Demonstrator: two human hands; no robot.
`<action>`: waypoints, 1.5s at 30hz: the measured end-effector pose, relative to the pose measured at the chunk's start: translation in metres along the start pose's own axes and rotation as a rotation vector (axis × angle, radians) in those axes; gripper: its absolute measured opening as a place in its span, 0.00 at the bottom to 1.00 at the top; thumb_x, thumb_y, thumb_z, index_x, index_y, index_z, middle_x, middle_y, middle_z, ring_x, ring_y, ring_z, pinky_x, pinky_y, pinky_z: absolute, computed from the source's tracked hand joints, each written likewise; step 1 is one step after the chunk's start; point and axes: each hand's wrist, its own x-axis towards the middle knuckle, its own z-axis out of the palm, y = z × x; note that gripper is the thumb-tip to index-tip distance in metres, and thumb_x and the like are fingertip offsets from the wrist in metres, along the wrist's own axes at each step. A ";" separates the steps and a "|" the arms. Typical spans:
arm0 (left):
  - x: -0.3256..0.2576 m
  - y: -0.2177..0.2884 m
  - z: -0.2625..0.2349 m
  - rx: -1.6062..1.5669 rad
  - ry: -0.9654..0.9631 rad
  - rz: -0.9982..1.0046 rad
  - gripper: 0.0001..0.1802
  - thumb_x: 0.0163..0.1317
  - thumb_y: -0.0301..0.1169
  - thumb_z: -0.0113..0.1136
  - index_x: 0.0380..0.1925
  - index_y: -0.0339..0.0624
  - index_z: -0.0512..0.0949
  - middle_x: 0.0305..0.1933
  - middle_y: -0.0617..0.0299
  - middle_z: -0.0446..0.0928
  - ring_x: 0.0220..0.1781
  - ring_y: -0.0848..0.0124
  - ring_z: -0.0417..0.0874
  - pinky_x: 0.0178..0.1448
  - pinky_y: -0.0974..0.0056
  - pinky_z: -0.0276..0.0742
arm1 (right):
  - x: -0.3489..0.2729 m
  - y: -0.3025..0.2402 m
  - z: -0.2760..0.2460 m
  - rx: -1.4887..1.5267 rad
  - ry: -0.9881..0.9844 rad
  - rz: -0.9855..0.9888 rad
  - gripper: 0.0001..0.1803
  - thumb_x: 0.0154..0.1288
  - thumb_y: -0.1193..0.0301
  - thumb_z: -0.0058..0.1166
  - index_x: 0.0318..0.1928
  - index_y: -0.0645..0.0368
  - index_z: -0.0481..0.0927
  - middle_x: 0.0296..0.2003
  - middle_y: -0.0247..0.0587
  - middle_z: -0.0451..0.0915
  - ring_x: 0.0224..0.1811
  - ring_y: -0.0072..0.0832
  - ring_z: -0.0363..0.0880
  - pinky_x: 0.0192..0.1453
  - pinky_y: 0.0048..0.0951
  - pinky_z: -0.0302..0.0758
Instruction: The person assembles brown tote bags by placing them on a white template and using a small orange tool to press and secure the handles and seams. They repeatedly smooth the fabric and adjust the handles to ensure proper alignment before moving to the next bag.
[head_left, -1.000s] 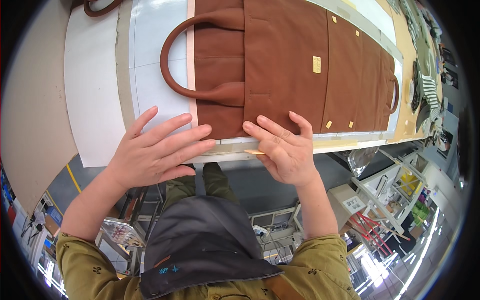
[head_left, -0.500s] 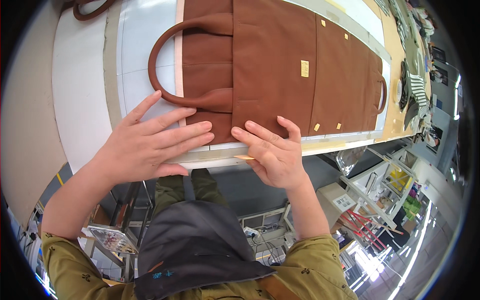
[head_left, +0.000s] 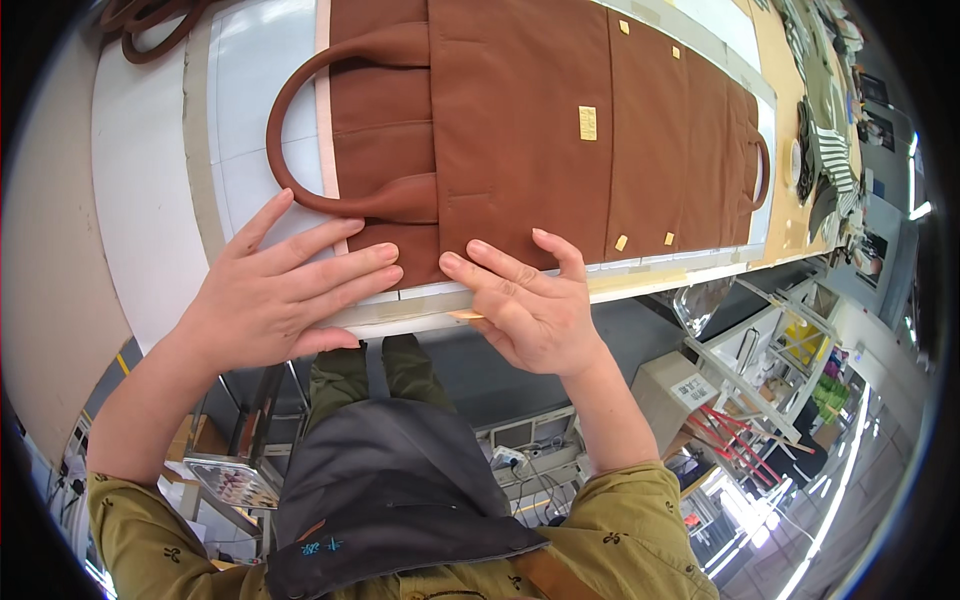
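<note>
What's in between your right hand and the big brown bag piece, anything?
Nothing visible. The right hand is right at the near edge of the brown bag piece. Neither the thin tan piece it pinches nor the left hand comes between them.

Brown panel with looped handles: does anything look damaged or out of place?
No tear or spill shows on the brown panel. Only the yellow pieces on it stand out by colour; they may be deliberate.

A long reddish-brown leather-look bag body [head_left: 530, 130] lies flat over there, a tubular looped handle [head_left: 275, 140] at each end; a slim pale-tan pointed sliver [head_left: 466, 315] pokes out by its near edge.
</note>
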 end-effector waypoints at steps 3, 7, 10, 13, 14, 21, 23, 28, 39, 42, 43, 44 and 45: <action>0.000 0.000 -0.001 -0.001 -0.007 -0.001 0.39 0.57 0.63 0.56 0.71 0.73 0.70 0.73 0.86 0.68 0.74 0.77 0.68 0.86 0.46 0.42 | -0.001 0.000 0.000 -0.002 -0.001 -0.001 0.11 0.63 0.66 0.65 0.30 0.46 0.73 0.59 0.23 0.84 0.64 0.18 0.80 0.72 0.43 0.63; -0.001 -0.001 -0.001 -0.013 0.005 0.003 0.39 0.57 0.63 0.56 0.70 0.73 0.71 0.73 0.86 0.69 0.74 0.77 0.69 0.86 0.46 0.42 | -0.001 0.000 0.000 0.002 0.002 0.001 0.10 0.62 0.66 0.65 0.30 0.46 0.75 0.59 0.23 0.84 0.64 0.18 0.80 0.72 0.42 0.63; 0.001 -0.001 -0.001 -0.010 0.013 0.005 0.39 0.57 0.63 0.56 0.70 0.73 0.71 0.72 0.86 0.70 0.73 0.77 0.70 0.85 0.46 0.43 | -0.001 0.001 0.001 0.002 0.011 -0.004 0.09 0.62 0.66 0.65 0.31 0.46 0.76 0.59 0.23 0.84 0.64 0.18 0.80 0.72 0.42 0.63; 0.001 -0.001 -0.001 -0.007 0.012 0.005 0.38 0.58 0.64 0.56 0.70 0.73 0.72 0.72 0.86 0.70 0.72 0.77 0.71 0.85 0.46 0.43 | -0.001 0.001 0.001 -0.013 0.009 -0.014 0.08 0.63 0.65 0.64 0.31 0.45 0.76 0.59 0.23 0.84 0.63 0.18 0.80 0.72 0.42 0.63; 0.000 -0.001 -0.001 -0.011 0.014 0.004 0.38 0.58 0.64 0.56 0.69 0.73 0.72 0.72 0.86 0.70 0.72 0.77 0.71 0.85 0.47 0.43 | -0.001 0.001 0.001 -0.020 0.007 -0.018 0.08 0.63 0.65 0.64 0.31 0.45 0.77 0.59 0.23 0.84 0.63 0.18 0.80 0.72 0.41 0.63; 0.001 -0.001 -0.001 -0.012 0.046 0.013 0.37 0.59 0.64 0.56 0.68 0.72 0.74 0.71 0.84 0.71 0.71 0.76 0.72 0.85 0.47 0.46 | -0.003 0.002 0.002 -0.027 0.017 -0.024 0.08 0.65 0.64 0.62 0.30 0.45 0.76 0.58 0.23 0.84 0.63 0.18 0.80 0.74 0.41 0.61; -0.001 -0.002 -0.001 -0.026 0.068 -0.001 0.36 0.58 0.65 0.57 0.66 0.68 0.76 0.69 0.81 0.74 0.69 0.74 0.74 0.84 0.47 0.47 | -0.002 0.003 0.003 -0.027 0.014 -0.028 0.08 0.65 0.64 0.62 0.30 0.45 0.76 0.58 0.23 0.85 0.63 0.18 0.80 0.74 0.41 0.60; -0.009 -0.006 0.000 -0.060 0.240 -0.032 0.37 0.56 0.66 0.61 0.59 0.56 0.82 0.62 0.71 0.81 0.64 0.67 0.79 0.80 0.50 0.55 | -0.001 0.002 0.002 -0.030 0.000 -0.014 0.10 0.65 0.65 0.62 0.31 0.46 0.73 0.57 0.22 0.85 0.63 0.17 0.80 0.74 0.41 0.60; -0.032 0.002 0.005 0.019 0.227 -0.136 0.34 0.60 0.60 0.61 0.62 0.58 0.78 0.65 0.72 0.78 0.69 0.68 0.75 0.80 0.52 0.54 | 0.001 0.001 0.003 -0.024 0.008 -0.014 0.11 0.64 0.66 0.63 0.31 0.47 0.71 0.56 0.21 0.86 0.63 0.17 0.80 0.72 0.41 0.60; -0.031 0.005 0.002 0.063 0.159 -0.091 0.32 0.63 0.60 0.57 0.66 0.67 0.76 0.70 0.81 0.74 0.74 0.74 0.69 0.84 0.51 0.46 | 0.003 0.001 0.003 -0.025 0.007 -0.018 0.11 0.64 0.66 0.63 0.31 0.47 0.71 0.56 0.22 0.86 0.63 0.17 0.80 0.72 0.41 0.60; -0.028 0.007 0.003 0.066 0.141 -0.089 0.31 0.63 0.60 0.56 0.66 0.69 0.75 0.71 0.83 0.73 0.75 0.75 0.68 0.85 0.50 0.44 | 0.002 0.001 0.002 -0.028 0.004 -0.016 0.11 0.64 0.66 0.63 0.31 0.47 0.71 0.56 0.23 0.86 0.63 0.17 0.80 0.72 0.41 0.60; -0.026 0.008 0.005 0.069 0.123 -0.086 0.31 0.64 0.61 0.55 0.66 0.70 0.75 0.71 0.84 0.71 0.76 0.75 0.66 0.86 0.49 0.41 | 0.002 0.001 0.001 -0.031 0.001 -0.015 0.11 0.64 0.66 0.63 0.31 0.47 0.71 0.56 0.23 0.86 0.63 0.17 0.80 0.72 0.41 0.60; -0.025 0.008 0.005 0.057 0.115 -0.088 0.32 0.63 0.61 0.55 0.66 0.70 0.75 0.72 0.84 0.71 0.76 0.75 0.66 0.86 0.48 0.41 | 0.002 0.000 0.000 -0.035 -0.002 -0.013 0.11 0.64 0.66 0.63 0.32 0.47 0.71 0.56 0.23 0.86 0.63 0.17 0.80 0.72 0.41 0.60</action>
